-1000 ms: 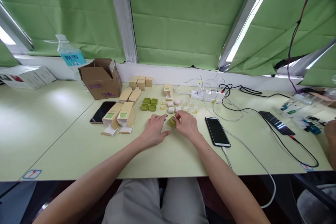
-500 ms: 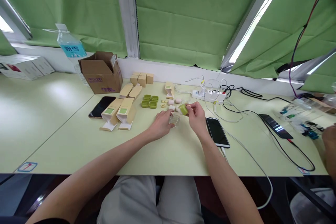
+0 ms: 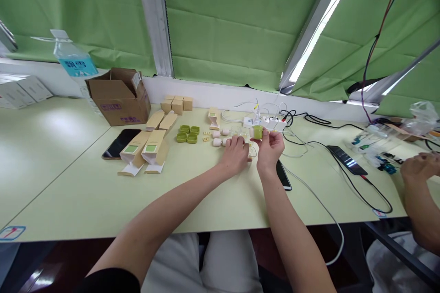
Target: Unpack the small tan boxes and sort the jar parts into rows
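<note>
Between the fingers of my right hand (image 3: 270, 150) is a small green and white container (image 3: 256, 132), raised just above the table. My left hand (image 3: 235, 155) is beside it, fingers curled down around a clear plastic piece (image 3: 253, 150) that they partly cover. Small pale pink and white cylinders (image 3: 217, 142) lie just left of my left hand's fingertips. Further left are several green square cups (image 3: 187, 134) and small yellow pieces (image 3: 206, 136). Opened cardboard boxes with green labels (image 3: 155, 146) lie left of the cups.
A large brown carton (image 3: 118, 100) and a water bottle (image 3: 74, 57) stand at the back left. Dark phones (image 3: 120, 143) lie on the table (image 3: 192, 201). White and black cables run from a power strip (image 3: 270, 122). Another person's hand (image 3: 417, 165) is at the far right.
The view has shifted right. My left hand has moved right over the clear piece, and my right hand has lifted the green and white container slightly and turned it.
</note>
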Motion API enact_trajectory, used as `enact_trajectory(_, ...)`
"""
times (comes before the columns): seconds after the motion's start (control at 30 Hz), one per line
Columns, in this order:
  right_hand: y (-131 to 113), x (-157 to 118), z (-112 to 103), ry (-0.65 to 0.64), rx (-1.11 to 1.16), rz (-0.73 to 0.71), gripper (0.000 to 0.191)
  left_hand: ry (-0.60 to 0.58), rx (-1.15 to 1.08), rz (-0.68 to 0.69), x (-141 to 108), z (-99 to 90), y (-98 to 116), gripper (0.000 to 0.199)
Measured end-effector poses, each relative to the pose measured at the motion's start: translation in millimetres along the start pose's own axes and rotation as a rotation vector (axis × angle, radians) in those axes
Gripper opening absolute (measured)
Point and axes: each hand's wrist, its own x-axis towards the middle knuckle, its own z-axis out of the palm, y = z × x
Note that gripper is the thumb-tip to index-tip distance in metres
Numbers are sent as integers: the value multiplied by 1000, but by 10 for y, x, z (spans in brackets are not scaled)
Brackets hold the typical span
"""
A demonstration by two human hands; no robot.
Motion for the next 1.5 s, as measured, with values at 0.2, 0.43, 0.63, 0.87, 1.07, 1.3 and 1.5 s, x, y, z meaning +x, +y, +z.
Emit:
enact_trajectory(0.2,38,1,-14,-29,-35,32,50,14,-68,-53,-14,12,0,53)
enact_trajectory(0.43,73,-250,115,-356,267,449,46,188,-450,4,-474,-460,-599,72)
enact_trajectory(0.63,81,-644,411,-654,342,754,41,304,-588,45,-821,-708,-932,50)
enact_trajectory(0.87,99,-750,530,-591,60,449,48,457,-565,-79,-928,-727,-1077,44)
enact_trajectory(1.07,-32,-910,481,-630,-148,70,42,469,-330,-100,-956,-736,-1026,46)
enact_trajectory(1.3,-9,-1026,537,-563,-125,183,40,406,-334,-19,-1031,-725,-913,51)
enact_trajectory(1.5,50,-888,375,-655,-339,-164,30,379,-511,-47,-1006,-814,-969,34)
